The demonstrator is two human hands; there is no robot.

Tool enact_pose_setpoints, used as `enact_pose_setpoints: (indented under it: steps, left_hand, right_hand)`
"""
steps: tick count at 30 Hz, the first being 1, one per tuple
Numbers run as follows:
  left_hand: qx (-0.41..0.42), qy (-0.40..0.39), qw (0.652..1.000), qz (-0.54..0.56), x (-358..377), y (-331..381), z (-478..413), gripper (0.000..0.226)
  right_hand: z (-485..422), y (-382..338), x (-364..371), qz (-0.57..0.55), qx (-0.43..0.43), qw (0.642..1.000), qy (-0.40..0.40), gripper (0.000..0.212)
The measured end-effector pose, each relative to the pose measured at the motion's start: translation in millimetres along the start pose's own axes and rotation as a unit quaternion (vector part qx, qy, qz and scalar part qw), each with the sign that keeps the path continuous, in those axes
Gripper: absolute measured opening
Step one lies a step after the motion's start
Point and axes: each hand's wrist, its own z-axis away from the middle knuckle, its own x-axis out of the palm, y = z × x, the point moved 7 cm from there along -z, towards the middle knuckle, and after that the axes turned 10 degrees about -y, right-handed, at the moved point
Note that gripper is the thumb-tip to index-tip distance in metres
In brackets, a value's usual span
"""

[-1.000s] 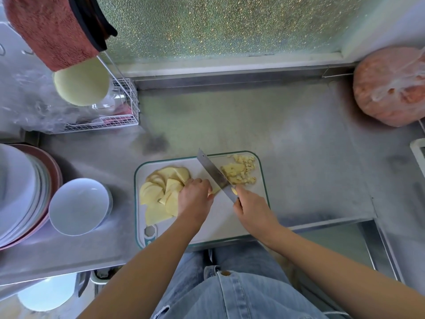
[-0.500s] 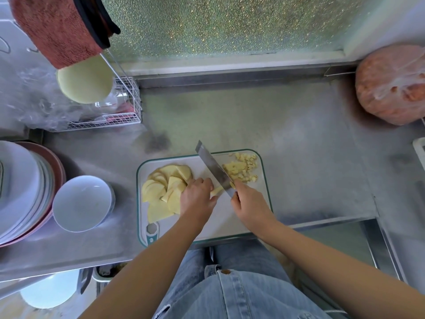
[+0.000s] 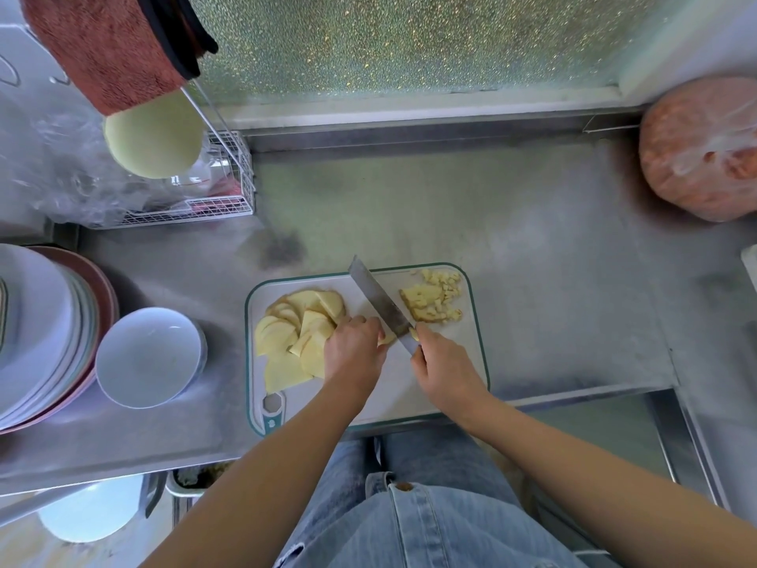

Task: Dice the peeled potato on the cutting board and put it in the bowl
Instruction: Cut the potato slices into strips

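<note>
**Mid-dice: piece pinned, knife on it**

Right hand [image 3: 446, 366] wraps the knife [image 3: 381, 301] handle, with the blade angled across the cutting board [image 3: 409, 389]. Left hand [image 3: 354, 354] has its fingers curled and pins a small potato piece [image 3: 387, 339] right against the blade, probably tucked to stay off the edge. Potato slices [image 3: 295, 334] are fanned left of that hand, waiting. Diced bits [image 3: 436, 299] are heaped right of the blade, out of the way. White bowl [image 3: 149, 356] sits empty off the board's left, beside stacked plates [image 3: 37, 330].
</note>
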Motion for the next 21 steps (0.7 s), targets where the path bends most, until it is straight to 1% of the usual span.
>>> enact_pose_setpoints:
  steps: [2,5,7,11,15,17,18,21]
  left_hand:
    - [-0.003,-0.002,1.0,0.013,1,-1,1,0.021]
    - [-0.005,-0.003,1.0,0.03,3,-2,0,0.023]
    - [-0.006,-0.006,0.999,0.031,4,-3,0,0.02]
    - [-0.011,-0.005,1.0,0.024,5,-4,-2,0.014]
    - [-0.012,0.002,1.0,0.019,4,-4,-3,0.013]
    - [-0.014,0.005,1.0,0.02,4,-5,-3,0.014]
    - [-0.015,0.004,1.0,0.021,5,-5,-4,0.014]
    - [-0.01,-0.001,1.0,0.026,6,-5,-5,0.016]
  right_hand:
    - [0,-1,-4,-0.023,-0.007,1.0,0.015,0.003]
    - [5,-6,-12,-0.036,-0.015,0.999,0.02,0.015]
    - [10,-10,-14,-0.028,-0.021,0.999,0.008,0.017]
    - [11,-9,-8,0.01,-0.016,1.0,-0.01,0.012]
    - [7,-3,-2,0.02,-0.005,1.0,-0.014,0.01]
    - [4,-2,1,0.023,-0.005,1.0,-0.013,0.005]
    - [2,-2,2,0.022,-0.005,1.0,-0.012,0.005]
    - [-3,-4,2,0.014,-0.004,1.0,0.0,0.017]
